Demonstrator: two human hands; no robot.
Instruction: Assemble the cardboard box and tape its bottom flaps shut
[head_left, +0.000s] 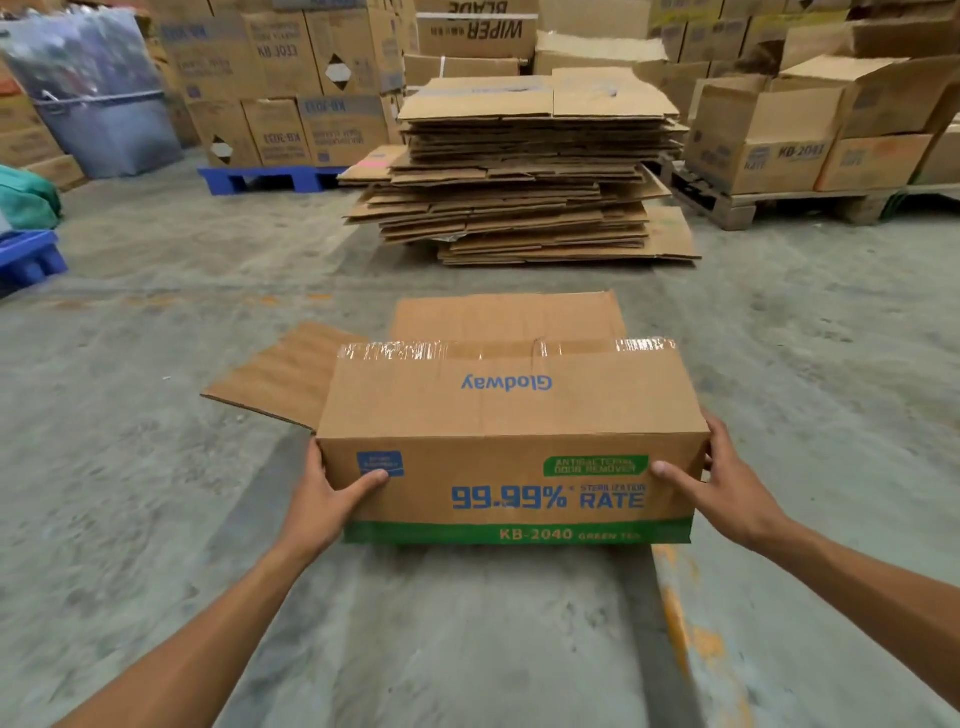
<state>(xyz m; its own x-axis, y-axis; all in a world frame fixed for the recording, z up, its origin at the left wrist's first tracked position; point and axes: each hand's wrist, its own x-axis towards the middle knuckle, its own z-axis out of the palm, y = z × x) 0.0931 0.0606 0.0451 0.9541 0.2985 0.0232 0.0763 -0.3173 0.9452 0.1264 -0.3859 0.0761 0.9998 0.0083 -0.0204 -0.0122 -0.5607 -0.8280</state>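
Glodway carton (511, 441) erected, lying on side on concrete floor (156, 493), just ahead of me. Left hand (324, 499) clamps near-left corner, thumb on printed face; right hand (727, 488) clamps near-right corner, same grip. Reads as two-hand hold for turning or lifting carton. Clear tape strip (498, 349) along far top edge, so one end looks sealed. Untaped flaps (280, 374) splay left and back. Flat-carton stack (524, 171) well beyond.
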